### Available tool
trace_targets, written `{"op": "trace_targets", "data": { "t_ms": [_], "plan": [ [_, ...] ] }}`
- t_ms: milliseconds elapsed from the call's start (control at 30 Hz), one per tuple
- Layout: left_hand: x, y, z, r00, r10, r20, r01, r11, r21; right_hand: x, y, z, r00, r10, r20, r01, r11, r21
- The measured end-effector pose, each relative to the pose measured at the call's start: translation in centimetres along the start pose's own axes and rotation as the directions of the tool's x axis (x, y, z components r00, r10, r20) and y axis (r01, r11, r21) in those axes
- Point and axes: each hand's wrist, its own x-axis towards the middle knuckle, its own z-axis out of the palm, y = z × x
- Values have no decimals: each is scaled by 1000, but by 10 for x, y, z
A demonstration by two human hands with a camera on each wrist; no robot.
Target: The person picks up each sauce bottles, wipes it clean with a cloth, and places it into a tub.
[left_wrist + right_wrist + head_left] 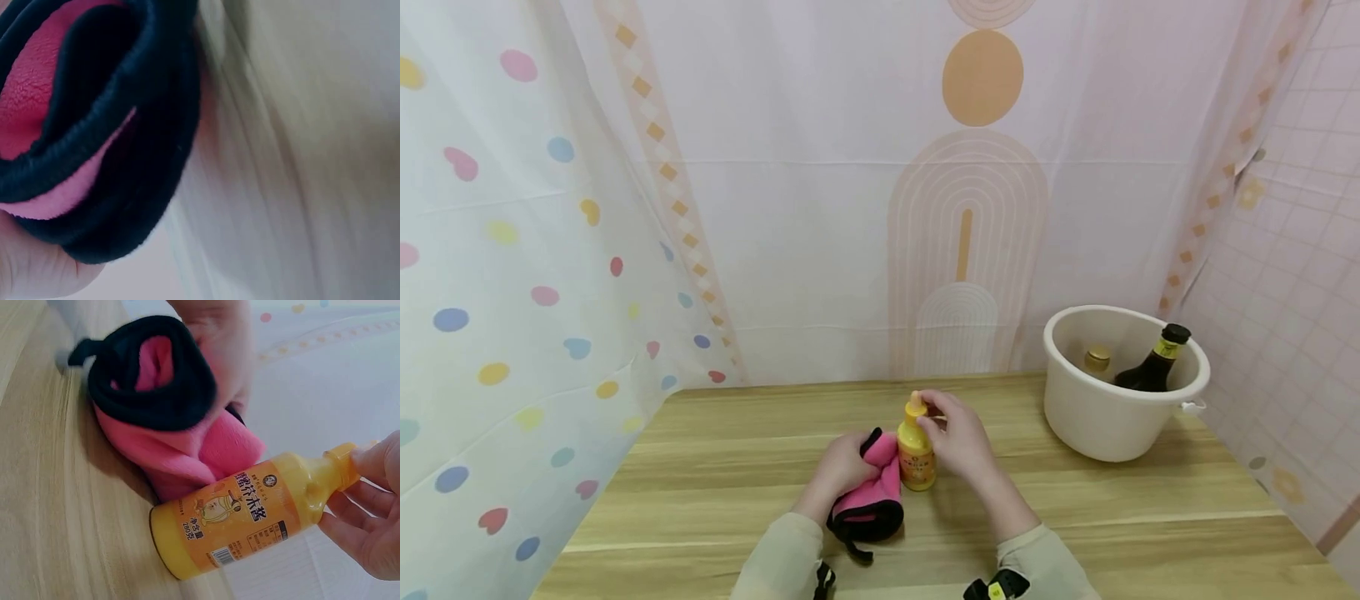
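A yellow squeeze bottle (916, 454) with an orange label stands upright on the wooden table. My right hand (958, 435) pinches it at the neck, just under the pointed cap. Bunched in my left hand (844, 467) is a pink cloth (887, 481) with black edging and a small black loop, held against the bottle's left side. The right wrist view shows the cloth (181, 453) against the labelled side of the bottle (250, 512). In the left wrist view the folded cloth (31, 87) fills the upper left, and most of that hand is hidden.
A cream bucket (1093, 425) stands at the table's back right, holding a dark bottle (1150, 367) with a black cap and another with a gold cap (1097, 353). Patterned curtains (820, 250) hang behind the wooden table (700, 467) and along both sides.
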Motion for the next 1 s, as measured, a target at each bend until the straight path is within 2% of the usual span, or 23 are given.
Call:
{"op": "trace_targets", "data": {
  "t_ms": [233, 433, 533, 700, 933, 1000],
  "plan": [
    [-13, -6, -14, 998, 62, -31, -61, 997, 51, 0, -1, -6, 999, -47, 16, 48, 996, -75],
    [-29, -13, -36, 994, 29, -103, -24, 999, 49, 2, -2, -10, 997, -70, 24, 72, 992, -101],
    [-36, -15, -46, 990, 10, -140, -8, 1000, 21, 5, -2, -11, 998, -55, 27, 58, 991, -119],
    [-45, -15, -57, 981, 7, -192, -11, 1000, -24, 8, -5, -12, 998, -45, 39, 50, 986, -161],
    [-50, -11, -60, 975, 20, -221, -28, 999, -35, 13, -7, -11, 993, -36, 117, 75, 934, -349],
    [-51, -10, -59, 973, 25, -231, -32, 999, -30, 13, -7, -10, 991, -28, 129, 75, 925, -374]
  ]
}}
